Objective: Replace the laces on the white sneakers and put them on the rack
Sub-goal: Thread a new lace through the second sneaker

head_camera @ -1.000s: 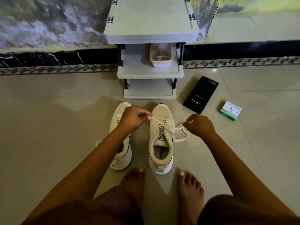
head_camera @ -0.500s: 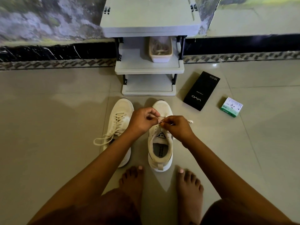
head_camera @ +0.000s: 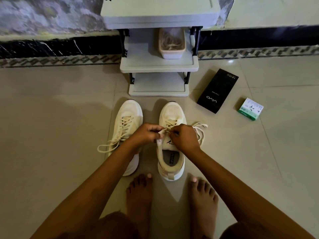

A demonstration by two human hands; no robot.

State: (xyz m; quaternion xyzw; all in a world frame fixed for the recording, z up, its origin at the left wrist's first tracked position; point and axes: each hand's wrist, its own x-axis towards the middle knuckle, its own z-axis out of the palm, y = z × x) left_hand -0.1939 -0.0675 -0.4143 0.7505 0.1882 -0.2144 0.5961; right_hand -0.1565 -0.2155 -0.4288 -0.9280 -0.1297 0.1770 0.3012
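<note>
Both hands are closed on the lace (head_camera: 201,133) of the right sneaker (head_camera: 172,116): left hand (head_camera: 146,133), right hand (head_camera: 184,137). The left sneaker (head_camera: 128,114) is set just beside it, near the rack (head_camera: 158,66).

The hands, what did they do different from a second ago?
The right hand came in from the side to meet the left hand over the right sneaker; both now pinch its lace. The left sneaker, rack and boxes stayed put.

Left hand (head_camera: 146,133) and right hand (head_camera: 183,137) meet, fingers pinched.
</note>
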